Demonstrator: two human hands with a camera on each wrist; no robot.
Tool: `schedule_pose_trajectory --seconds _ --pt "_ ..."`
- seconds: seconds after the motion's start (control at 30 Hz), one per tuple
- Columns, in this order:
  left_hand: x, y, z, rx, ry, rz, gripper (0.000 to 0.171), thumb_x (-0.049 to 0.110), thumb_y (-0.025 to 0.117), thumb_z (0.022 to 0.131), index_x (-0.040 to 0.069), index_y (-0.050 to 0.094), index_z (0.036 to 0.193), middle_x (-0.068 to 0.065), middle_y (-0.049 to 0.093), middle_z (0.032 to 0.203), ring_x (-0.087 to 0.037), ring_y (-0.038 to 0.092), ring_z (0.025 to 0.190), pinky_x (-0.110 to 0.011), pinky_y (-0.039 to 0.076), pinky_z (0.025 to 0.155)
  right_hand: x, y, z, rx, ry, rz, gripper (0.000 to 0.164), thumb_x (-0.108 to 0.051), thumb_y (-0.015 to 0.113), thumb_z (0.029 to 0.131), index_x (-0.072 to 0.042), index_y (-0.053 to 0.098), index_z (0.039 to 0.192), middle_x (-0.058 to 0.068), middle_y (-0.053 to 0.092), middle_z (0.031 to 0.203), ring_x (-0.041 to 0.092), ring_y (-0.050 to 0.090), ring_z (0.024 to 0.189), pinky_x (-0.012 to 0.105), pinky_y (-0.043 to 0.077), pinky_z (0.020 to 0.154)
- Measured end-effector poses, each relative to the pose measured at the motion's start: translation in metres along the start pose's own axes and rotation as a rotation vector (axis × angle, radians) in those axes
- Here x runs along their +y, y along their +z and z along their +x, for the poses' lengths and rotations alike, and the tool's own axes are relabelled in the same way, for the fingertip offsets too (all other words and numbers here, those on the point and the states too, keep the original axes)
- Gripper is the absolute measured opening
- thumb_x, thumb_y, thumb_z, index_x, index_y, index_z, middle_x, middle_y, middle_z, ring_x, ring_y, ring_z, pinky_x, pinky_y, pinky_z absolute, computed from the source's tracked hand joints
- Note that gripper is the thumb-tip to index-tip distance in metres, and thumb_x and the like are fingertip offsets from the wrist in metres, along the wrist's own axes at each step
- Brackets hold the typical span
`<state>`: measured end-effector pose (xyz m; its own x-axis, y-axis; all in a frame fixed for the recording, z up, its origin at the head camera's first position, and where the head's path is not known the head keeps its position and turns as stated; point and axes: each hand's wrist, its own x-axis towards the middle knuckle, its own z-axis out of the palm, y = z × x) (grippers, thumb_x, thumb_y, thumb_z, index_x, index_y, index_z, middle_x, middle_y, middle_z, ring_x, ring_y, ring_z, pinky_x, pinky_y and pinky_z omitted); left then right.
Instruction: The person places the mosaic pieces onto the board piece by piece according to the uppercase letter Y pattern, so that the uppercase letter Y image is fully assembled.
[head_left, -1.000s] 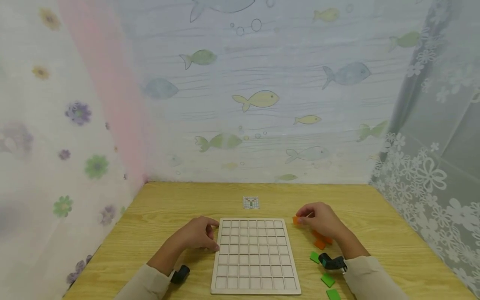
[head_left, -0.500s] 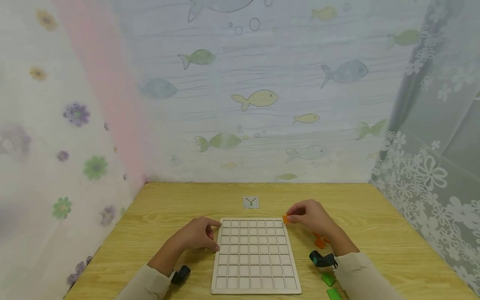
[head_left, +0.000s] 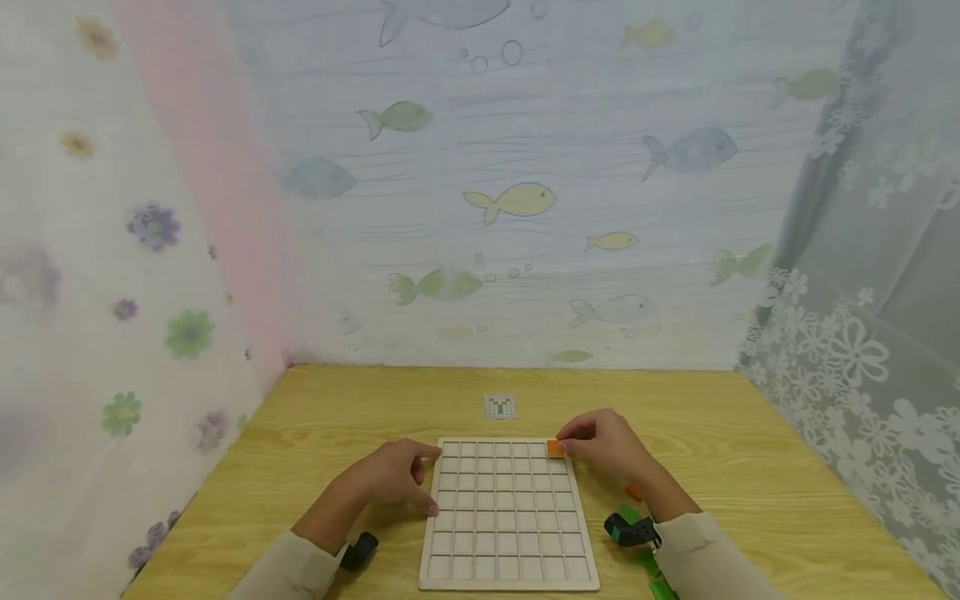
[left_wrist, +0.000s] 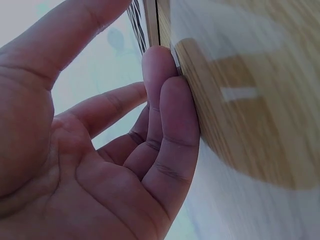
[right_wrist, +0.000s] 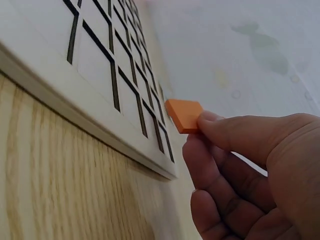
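A square orange tile (head_left: 555, 449) is pinched between the thumb and fingertips of my right hand (head_left: 606, 446). It overlaps the far right corner square of a pale wooden grid board (head_left: 487, 521). In the right wrist view the orange tile (right_wrist: 184, 116) is tilted, close to the board's rim (right_wrist: 90, 117). My left hand (head_left: 392, 477) rests at the board's left edge, index finger and thumb spread apart and touching the rim. The left wrist view shows this hand (left_wrist: 110, 165) with its other fingers loosely bent against the wooden table, nothing in its grasp.
A small card with a grid pattern (head_left: 500, 407) lies beyond the board. Right of the board are an orange piece (head_left: 634, 492) and green tiles (head_left: 662, 590), partly hidden by the right arm and its black wrist camera (head_left: 628, 531). Printed curtains surround the table (head_left: 360, 392).
My right hand has carried the orange tile leftward, from beside the board to over its far right corner. The left hand stays at the left edge.
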<state>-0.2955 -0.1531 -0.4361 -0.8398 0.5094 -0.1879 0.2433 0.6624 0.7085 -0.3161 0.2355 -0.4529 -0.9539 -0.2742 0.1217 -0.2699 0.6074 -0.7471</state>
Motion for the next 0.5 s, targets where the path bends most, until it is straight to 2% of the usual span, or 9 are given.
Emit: schedule_pose_trajectory --seconds 0.2,0.33,0.5 --pt "0.004 0.0 0.0 -0.01 0.011 -0.02 0.09 0.019 0.095 0.074 0.003 0.053 0.151 -0.007 0.056 0.086 -0.019 0.048 0.077 -0.032 0.038 0.063 -0.004 0.005 -0.002 -0.031 -0.033 0.021 0.009 -0.026 0.078 0.095 -0.02 0.083 0.099 -0.003 0.076 0.098 0.015 0.069 0.088 0.032 0.056 0.076" --pt "0.003 0.0 -0.001 -0.012 0.018 -0.02 0.09 0.018 0.095 0.074 0.002 0.052 0.151 -0.006 0.054 0.083 -0.019 0.047 0.076 -0.033 0.038 0.063 -0.006 0.01 -0.001 -0.052 -0.027 0.027 0.008 -0.024 0.078 0.095 -0.019 0.083 0.098 -0.003 0.075 0.097 0.015 0.067 0.085 0.031 0.055 0.07" --pt "0.001 0.0 -0.001 -0.018 0.028 -0.01 0.09 0.02 0.095 0.075 0.002 0.052 0.152 -0.004 0.053 0.08 -0.017 0.046 0.072 -0.032 0.037 0.062 -0.006 0.017 -0.001 -0.063 -0.032 0.024 0.007 -0.024 0.079 0.094 -0.019 0.083 0.098 -0.005 0.076 0.094 0.015 0.068 0.083 0.031 0.054 0.069"
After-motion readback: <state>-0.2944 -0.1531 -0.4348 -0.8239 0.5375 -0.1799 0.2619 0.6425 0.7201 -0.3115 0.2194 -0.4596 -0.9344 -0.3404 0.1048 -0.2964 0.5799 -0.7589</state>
